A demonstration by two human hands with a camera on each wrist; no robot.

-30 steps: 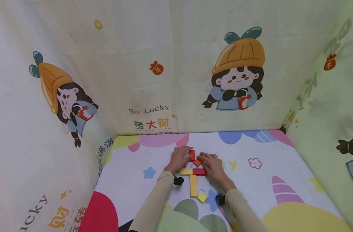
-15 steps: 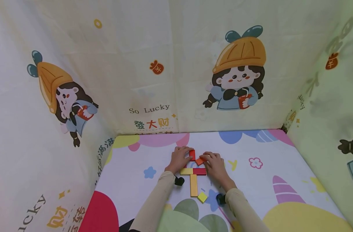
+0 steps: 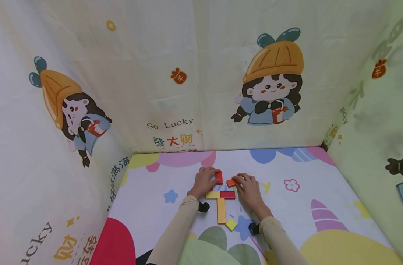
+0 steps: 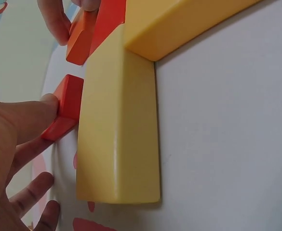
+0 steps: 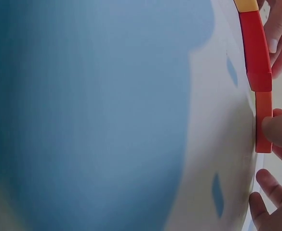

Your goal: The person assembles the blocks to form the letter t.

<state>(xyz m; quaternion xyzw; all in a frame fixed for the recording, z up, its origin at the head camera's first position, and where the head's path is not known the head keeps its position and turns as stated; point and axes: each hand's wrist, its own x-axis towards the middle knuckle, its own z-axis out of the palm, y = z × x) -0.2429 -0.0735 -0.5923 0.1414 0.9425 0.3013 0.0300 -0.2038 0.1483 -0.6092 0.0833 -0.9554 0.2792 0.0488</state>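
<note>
In the head view my left hand (image 3: 204, 181) pinches a small red block (image 3: 219, 178) at its left side. Thumb and forefinger grip that red block (image 4: 71, 98) in the left wrist view, the other fingers spread apart. To the right, my right hand (image 3: 250, 190) holds an orange block (image 3: 231, 183), slightly tilted; a gap separates it from the red one. Nearer to me, a pale yellow block (image 3: 212, 195) and a dark red block (image 3: 227, 195) lie end to end in a row. A long yellow-orange block (image 3: 221, 211) extends from their middle toward me, forming a T.
A small yellow block (image 3: 231, 225) lies turned cornerwise beside the foot of the T. The patterned tabletop (image 3: 194, 209) has printed shapes. Printed cloth walls (image 3: 214, 92) enclose the table at the back and sides. Black wrist cameras (image 3: 204, 207) sit under the wrists.
My right hand has shifted slightly right with the orange block, widening the gap to the red block. The orange block has turned closer to level. The left hand stays in place.
</note>
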